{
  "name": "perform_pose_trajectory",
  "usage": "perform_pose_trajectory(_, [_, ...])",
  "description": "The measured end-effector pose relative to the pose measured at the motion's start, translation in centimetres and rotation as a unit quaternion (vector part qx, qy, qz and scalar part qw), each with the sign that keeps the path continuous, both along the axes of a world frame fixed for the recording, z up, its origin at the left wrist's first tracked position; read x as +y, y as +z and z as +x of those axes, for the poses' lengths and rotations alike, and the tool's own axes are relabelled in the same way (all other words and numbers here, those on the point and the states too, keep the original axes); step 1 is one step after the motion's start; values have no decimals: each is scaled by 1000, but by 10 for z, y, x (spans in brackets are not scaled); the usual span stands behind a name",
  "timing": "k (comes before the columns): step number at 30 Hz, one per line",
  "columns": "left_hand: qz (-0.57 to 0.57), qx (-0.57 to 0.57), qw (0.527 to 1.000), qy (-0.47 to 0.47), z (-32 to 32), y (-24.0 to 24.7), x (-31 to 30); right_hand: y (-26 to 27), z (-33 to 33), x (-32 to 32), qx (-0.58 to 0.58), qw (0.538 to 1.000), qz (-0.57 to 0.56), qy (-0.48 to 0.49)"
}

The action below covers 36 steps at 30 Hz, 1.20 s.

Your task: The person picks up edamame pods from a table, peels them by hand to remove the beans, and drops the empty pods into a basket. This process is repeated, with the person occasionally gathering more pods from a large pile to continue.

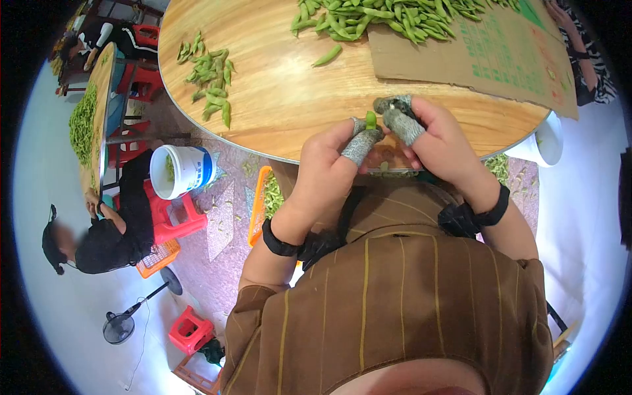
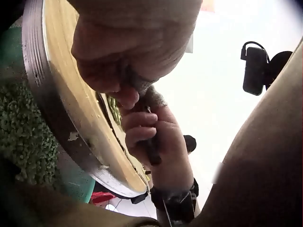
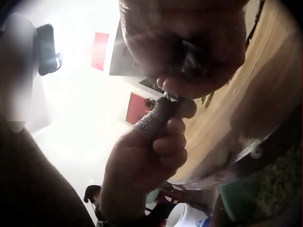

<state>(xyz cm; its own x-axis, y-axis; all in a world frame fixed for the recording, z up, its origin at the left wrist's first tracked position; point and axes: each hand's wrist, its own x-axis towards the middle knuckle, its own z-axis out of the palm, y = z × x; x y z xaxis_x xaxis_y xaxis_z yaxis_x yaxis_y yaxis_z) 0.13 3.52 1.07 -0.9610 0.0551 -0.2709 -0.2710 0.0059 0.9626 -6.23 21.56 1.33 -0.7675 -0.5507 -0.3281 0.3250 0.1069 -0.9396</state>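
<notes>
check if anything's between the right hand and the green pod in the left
Nothing visible stands between them: the right hand is close beside the green pod that the left hand pinches.

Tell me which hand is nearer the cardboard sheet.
Right. The right hand is just short of the near edge of the cardboard sheet; the left hand, pinching a green pod, is farther off to its left.

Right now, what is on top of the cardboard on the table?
Green pods lie over the far part of the cardboard. Whatever the pods cover there cannot be seen.
</notes>
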Motion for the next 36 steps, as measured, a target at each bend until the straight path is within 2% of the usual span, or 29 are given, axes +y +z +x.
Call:
perform_pose_trajectory(4, [-54,10,998,-8,1,-5,-4,2,13,6,66,997,35,16])
perform_pose_trajectory(6, [-65,21,998,-15,2,-7,-4,2,13,3,187,980,37,57])
perform_pose_trajectory(8, [-94,41,995,-2,5,-3,-1,0,10,3,191,977,55,73])
perform_pose_trajectory(10, [-123,59,991,9,6,-4,-2,-1,9,3,123,988,43,89])
perform_pose_trajectory(11, [-274,180,945,-9,7,-8,-3,-1,9,3,120,988,42,88])
perform_pose_trajectory(12, [-413,293,862,-28,7,-10,-4,0,10,3,27,996,7,82])
perform_pose_trajectory(13, [-413,293,862,-30,8,-11,-5,1,10,3,-65,995,-29,76])
perform_pose_trajectory(16, [-455,311,832,-58,7,-9,-7,0,10,5,-135,985,-83,65])
perform_pose_trajectory(17, [-316,231,919,-53,8,-8,-7,0,9,6,-134,985,-84,63])
perform_pose_trajectory(18, [-166,141,975,-48,8,-7,-8,3,9,8,-180,975,-113,71])
perform_pose_trajectory(19, [-166,140,975,-50,7,-8,-12,4,8,10,-224,961,-142,78])
perform_pose_trajectory(20, [47,23,997,-53,5,-11,-19,6,7,11,-225,961,-143,76])
perform_pose_trajectory(21, [256,-96,961,-51,4,-12,-22,7,6,12,-256,947,-171,87])
perform_pose_trajectory(22, [256,-97,961,-52,3,-12,-21,8,5,13,-287,932,-199,98])
perform_pose_trajectory(26, [201,-108,972,-49,-1,-10,-14,10,-1,17,-310,919,-206,128])
perform_pose_trajectory(28, [186,-114,975,-48,0,-11,-8,5,1,17,-225,963,-114,98])
perform_pose_trajectory(29, [33,-10,999,-41,1,-13,-2,4,2,17,-226,962,-115,97])
perform_pose_trajectory(30, [-122,95,987,-33,2,-14,0,3,4,15,-191,974,-87,86])
perform_pose_trajectory(31, [-123,95,987,-34,0,-12,1,3,5,14,-155,983,-58,76])
perform_pose_trajectory(32, [-308,240,920,-46,-3,-8,2,5,6,12,-156,983,-60,75])
perform_pose_trajectory(33, [-473,370,797,-56,-5,-5,3,9,7,11,-133,988,-49,59])
perform_pose_trajectory(36, [-519,365,773,-12,-6,-6,12,4,9,9,-85,995,-44,39])
